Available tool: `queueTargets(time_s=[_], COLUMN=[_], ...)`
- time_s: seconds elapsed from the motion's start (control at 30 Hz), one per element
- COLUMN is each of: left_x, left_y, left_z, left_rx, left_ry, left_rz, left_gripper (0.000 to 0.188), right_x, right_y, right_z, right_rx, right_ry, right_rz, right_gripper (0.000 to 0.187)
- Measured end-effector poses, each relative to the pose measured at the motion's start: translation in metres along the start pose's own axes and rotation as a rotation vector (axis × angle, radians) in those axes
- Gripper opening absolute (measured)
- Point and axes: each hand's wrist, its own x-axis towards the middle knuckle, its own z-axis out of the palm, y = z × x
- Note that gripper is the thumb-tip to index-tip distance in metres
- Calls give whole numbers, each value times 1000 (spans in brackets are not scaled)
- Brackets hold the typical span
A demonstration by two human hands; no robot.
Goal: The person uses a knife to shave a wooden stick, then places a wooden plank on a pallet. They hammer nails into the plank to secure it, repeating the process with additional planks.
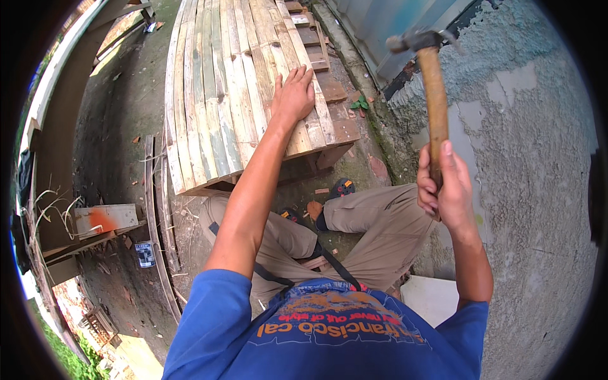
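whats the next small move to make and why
Probably bring the hammer over the slats, clear of the left grip: the right grip holds it off to their right, while the left rests on them.

Counts: 1 left hand, 1 right hand, 1 hammer, 1 slatted platform.
Also 2 shoes, 1 shirt; slats many, exact count unclear.

The slatted panel is cut off by the view's upper edge.
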Motion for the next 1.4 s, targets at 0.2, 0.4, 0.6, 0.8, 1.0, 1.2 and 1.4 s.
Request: queueTargets(time_s=[0.2, 0.4, 0.6, 0.8, 1.0, 1.2, 1.4], left_x=[1, 7, 3, 3, 4, 1, 2], left_y=[-3, -5, -3, -5, -5, -3, -5], left_z=[-1, 1, 2, 1, 2, -1, 3], left_rx=[-34, -29, -55, -54, -40, -67, -66], left_ry=[9, 37, 19, 28, 2, 18, 59], left_rz=[-12, 5, -22, -15, -33, -32, -4], left_gripper=[52, 51, 51, 51, 51, 52, 52], right_x=[51, 15, 15, 36, 6, 22, 3], right_y=[82, 102, 63, 141, 124, 132, 129], right_z=[36, 13, 2, 47, 30, 51, 32], right_rx=[-115, -95, 197, -476, -1, -446, 103], right_ry=[26, 80, 123, 7, 58, 99, 119], right_rz=[-463, 337, -323, 197, -109, -234, 27], right_gripper=[53, 53, 53, 57, 51, 54, 54])
